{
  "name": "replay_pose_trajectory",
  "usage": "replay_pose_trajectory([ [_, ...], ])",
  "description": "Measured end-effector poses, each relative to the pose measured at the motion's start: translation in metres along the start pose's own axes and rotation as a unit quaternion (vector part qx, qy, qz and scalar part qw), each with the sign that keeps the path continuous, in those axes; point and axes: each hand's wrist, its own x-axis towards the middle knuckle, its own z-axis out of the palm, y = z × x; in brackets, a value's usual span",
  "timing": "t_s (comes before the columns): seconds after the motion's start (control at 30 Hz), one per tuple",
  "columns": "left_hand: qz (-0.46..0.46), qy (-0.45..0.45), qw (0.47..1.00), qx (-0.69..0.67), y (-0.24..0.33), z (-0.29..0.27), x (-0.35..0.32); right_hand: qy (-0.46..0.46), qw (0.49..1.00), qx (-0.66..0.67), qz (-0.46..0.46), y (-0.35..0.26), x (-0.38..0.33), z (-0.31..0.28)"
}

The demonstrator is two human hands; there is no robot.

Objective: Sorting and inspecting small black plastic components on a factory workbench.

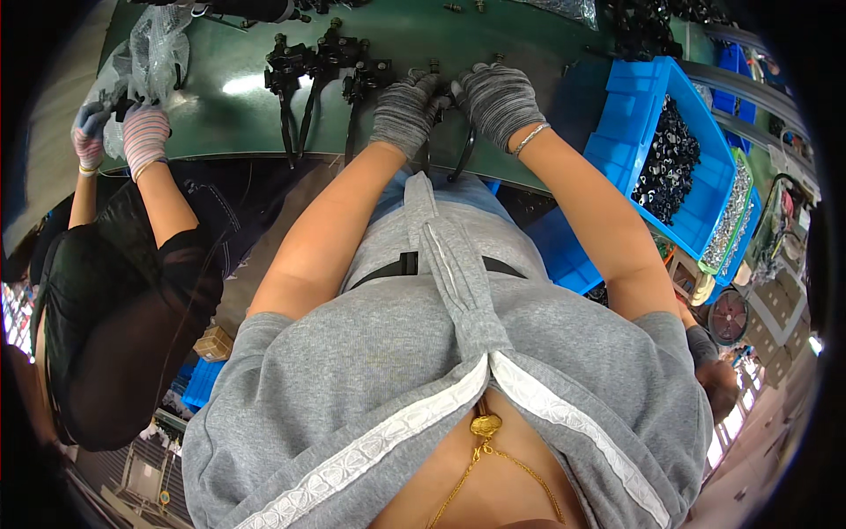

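Both my hands wear grey knit gloves and are close together over the green table. My left hand [407, 115] is closed, its fingers curled around a black lever assembly that is mostly hidden; a dark lever end [426, 159] shows below it. My right hand [500, 101] is also closed, with a curved black lever [463, 155] coming out beneath its thumb side. Whether the two levers belong to one piece, I cannot tell. Left of my left hand lie several similar black lever assemblies [326, 66], their long handles pointing toward me over the table edge.
The green table [225, 119] carries small bolts [453, 8] at its far side. To the right, a blue bin [639, 88] holds many small black parts, beside a tray of silver parts [730, 216]. At left, a co-worker's striped gloves [145, 132] handle something near bubble wrap [159, 44].
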Motion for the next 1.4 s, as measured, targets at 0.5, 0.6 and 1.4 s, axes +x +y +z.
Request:
replay_pose_trajectory([
  [0.5, 0.029, 0.022, 0.999, 0.020, -0.011, 0.010, 0.000, 0.128, 0.990, 0.046, -0.037, 0.012, -0.005, 0.022],
  [0.6, 0.024, 0.009, 1.000, 0.008, -0.007, 0.004, 0.000, 0.018, 0.996, 0.088, 0.027, 0.003, -0.001, 0.011],
  [1.4, -0.058, -0.093, 0.994, 0.011, 0.014, -0.018, 0.007, -0.100, 0.971, 0.207, 0.063, 0.028, 0.006, 0.006],
])
